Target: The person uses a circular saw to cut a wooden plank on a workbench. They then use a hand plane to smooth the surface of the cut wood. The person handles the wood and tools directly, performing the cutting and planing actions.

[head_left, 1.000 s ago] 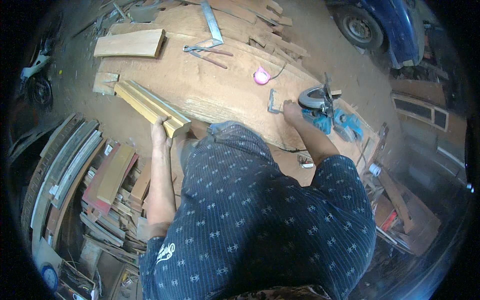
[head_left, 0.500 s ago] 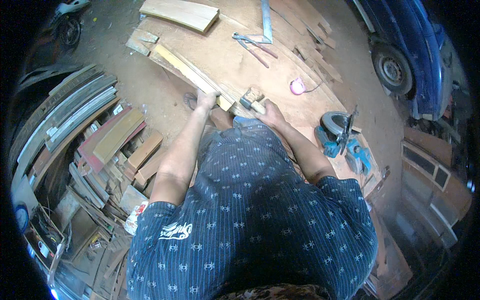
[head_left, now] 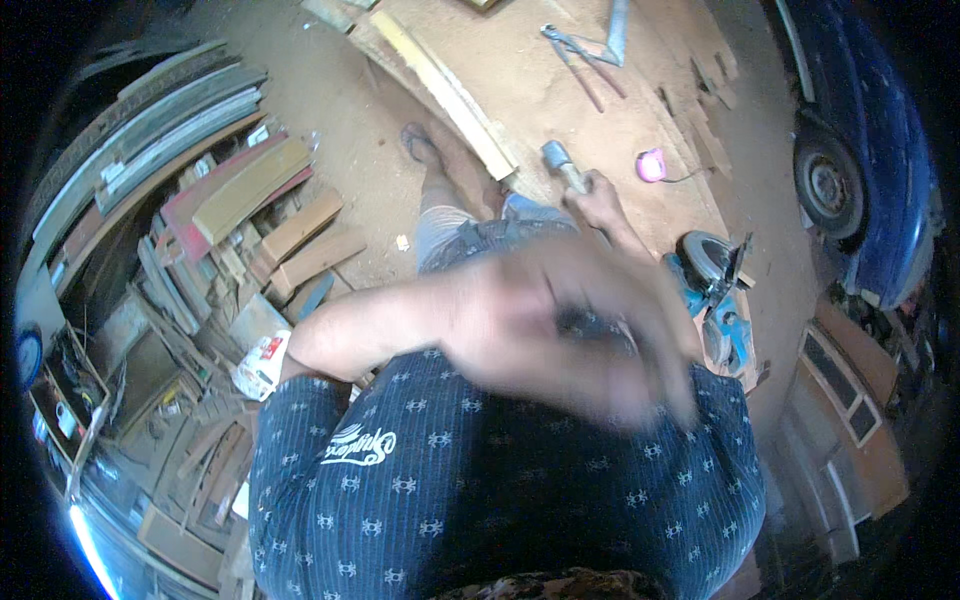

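My left hand [head_left: 570, 335] is a large motion-blurred shape across my front at chest height; its fingers are smeared, so I cannot tell what, if anything, is in them. My right hand [head_left: 595, 200] grips a hammer [head_left: 558, 158] with a grey head, held just above the plywood work surface [head_left: 520, 75]. A long cream-yellow board [head_left: 440, 85] lies at the near edge of the surface, left of the hammer. A pink tape measure [head_left: 651, 164] lies to the right, with pincers [head_left: 578, 72] and a metal square [head_left: 616, 40] farther back.
A blue circular saw [head_left: 720, 320] sits beside my right forearm. Stacks of boards [head_left: 250, 185] fill the left side. A blue vehicle [head_left: 880, 260] with a wheel stands at the right, a framed panel [head_left: 840, 390] below it. My foot shows below the board.
My left hand has let go of the cream board and swung back toward my body. My right hand has taken hold of the hammer. The view has shifted, so the work surface appears higher and farther right.
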